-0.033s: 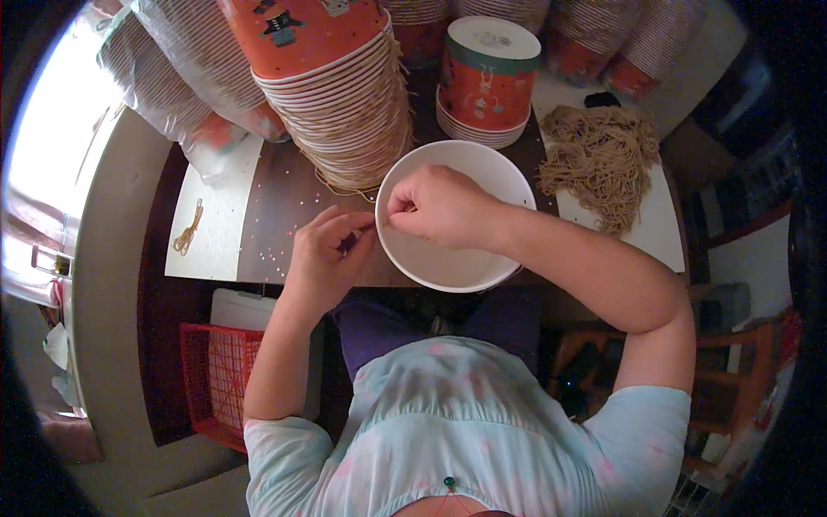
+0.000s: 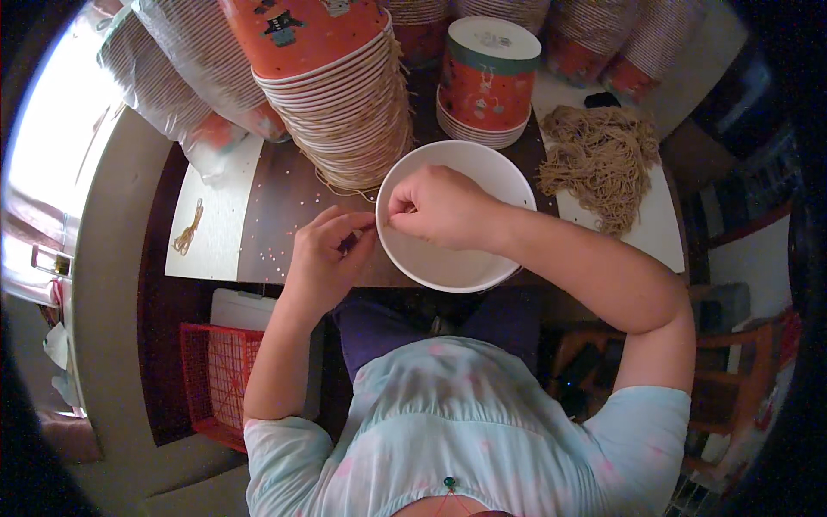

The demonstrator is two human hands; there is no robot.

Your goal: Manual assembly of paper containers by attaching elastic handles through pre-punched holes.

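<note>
From where I stood, the brown table [image 2: 280,202] took up most of the view; on it, at the back left, rose a tall stack of orange buckets [image 2: 340,112], white rims down, tan cords hanging about its sides; plastic-wrapped stacks [image 2: 164,77] leaned farther left; beyond the working spot sat a shorter upturned stack [image 2: 487,99], orange with a green band; a heap of tan cords [image 2: 599,164] lay to the right on a pale board.

The white-lined bucket [image 2: 461,263] stood at the table's near edge, in front of the person, mouth up and tipped slightly toward them; the right hand [image 2: 439,207] reached inside, fingers curled, thumb and forefinger close together at the left inner wall; the left hand [image 2: 332,246] was half curled outside, its fingertips against the same stretch of rim; whether either pinched anything, I couldn't tell, too small and shadowed; nothing had visibly shifted from the earlier view, so the handling at the rim stood at the same point.

Smallest last: a little cord bundle [image 2: 188,233], far left; pale specks [image 2: 271,253] scattered on the tabletop.
</note>
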